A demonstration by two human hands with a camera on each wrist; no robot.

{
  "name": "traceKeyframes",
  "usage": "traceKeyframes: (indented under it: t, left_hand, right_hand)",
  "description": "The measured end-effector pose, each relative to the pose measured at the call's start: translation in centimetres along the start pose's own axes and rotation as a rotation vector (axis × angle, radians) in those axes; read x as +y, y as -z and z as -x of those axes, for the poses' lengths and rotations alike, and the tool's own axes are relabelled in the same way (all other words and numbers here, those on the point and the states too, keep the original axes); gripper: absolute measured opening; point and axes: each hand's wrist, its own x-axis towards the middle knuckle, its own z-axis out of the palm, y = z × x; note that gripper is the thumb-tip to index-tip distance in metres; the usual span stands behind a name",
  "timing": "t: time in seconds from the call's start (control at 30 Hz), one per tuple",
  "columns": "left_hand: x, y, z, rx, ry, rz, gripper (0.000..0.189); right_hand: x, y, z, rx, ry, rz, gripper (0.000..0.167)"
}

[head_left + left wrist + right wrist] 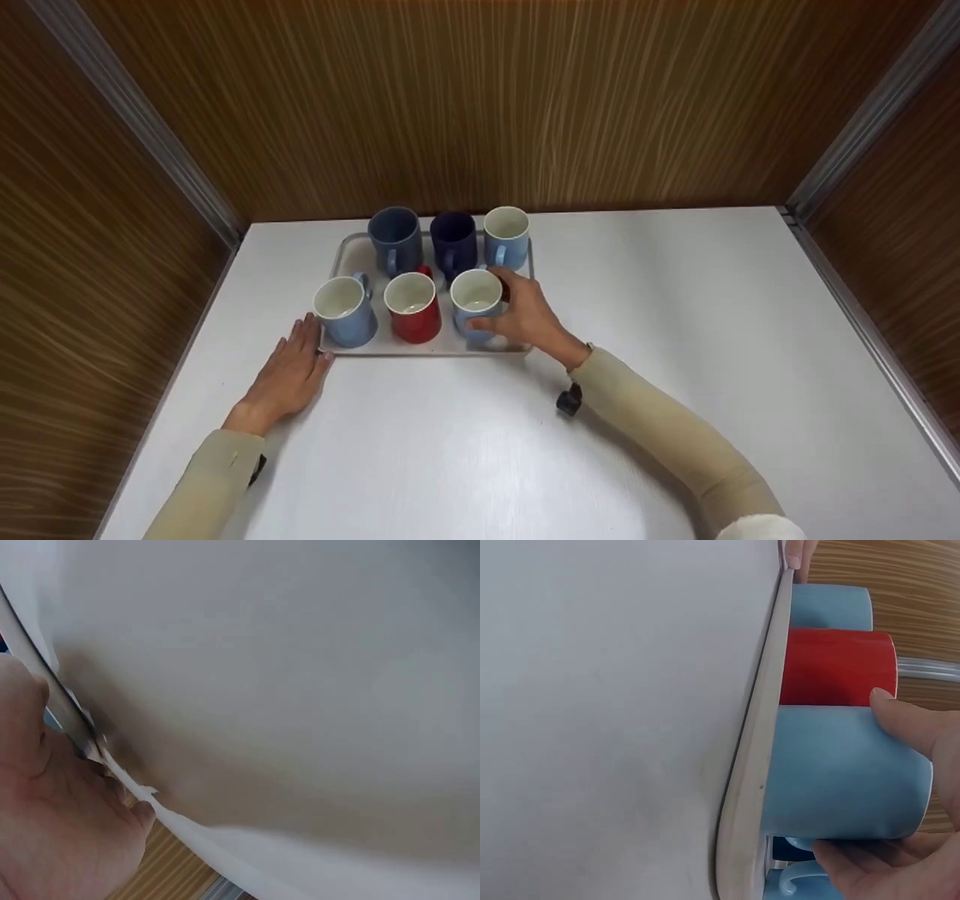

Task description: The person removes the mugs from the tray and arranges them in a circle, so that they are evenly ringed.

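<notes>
Upright light-blue mug [844, 772] on tray [384, 343]

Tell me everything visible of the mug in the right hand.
The light-blue mug has a smooth, ceramic-looking, straight-sided body, with a cream inside and a pale rim. It appears to stand upright on the tray, at the right end of the near row, next to the red mug. The right hand grips it, thumb on the near side. Its handle is hard to make out.

Up there, the head camera faces down and forward over the pale rectangular tray [355, 253]; both wrist views lie close, sideways, the right sharing the head's red cylindrical mug [415, 318].
</notes>
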Motion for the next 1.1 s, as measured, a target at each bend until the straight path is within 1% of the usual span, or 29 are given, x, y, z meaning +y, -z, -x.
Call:
traceKeyframes:
  t: [0.2,0.37,0.57,0.73,0.93,1.1]
  left_hand:
    - [0.6,-0.1,0.0,0.020,0.010,-0.028,0.069]
    - [0.9,-0.2,0.1,0.025,0.018,-0.031,0.068]
    - [0.8,-0.1,-0.1,0.024,0.030,-0.043,0.071]
    - [0.4,-0.3,-0.3,0.011,0.050,-0.023,0.082]
    - [-0.1,-0.3,-0.5,-0.007,0.081,-0.028,0.095]
    - [-0.1,-0.2,-0.9,-0.001,0.095,-0.044,0.104]
  right_hand:
    - [0.0,0.1,0.1,0.024,-0.035,0.026,0.081]
    - [-0.2,0.5,0.4,0.026,-0.050,0.012,0.080]
    - [-1.3,1.4,0.8,0.029,-0.026,-0.012,0.082]
    - [-2.4,2.4,1.1,0.029,0.011,-0.023,0.082]
    - [-3.6,4.0,1.4,0.052,0.052,-0.045,0.081]
    - [-4.4,5.6,1.7,0.071,0.071,-0.032,0.079]
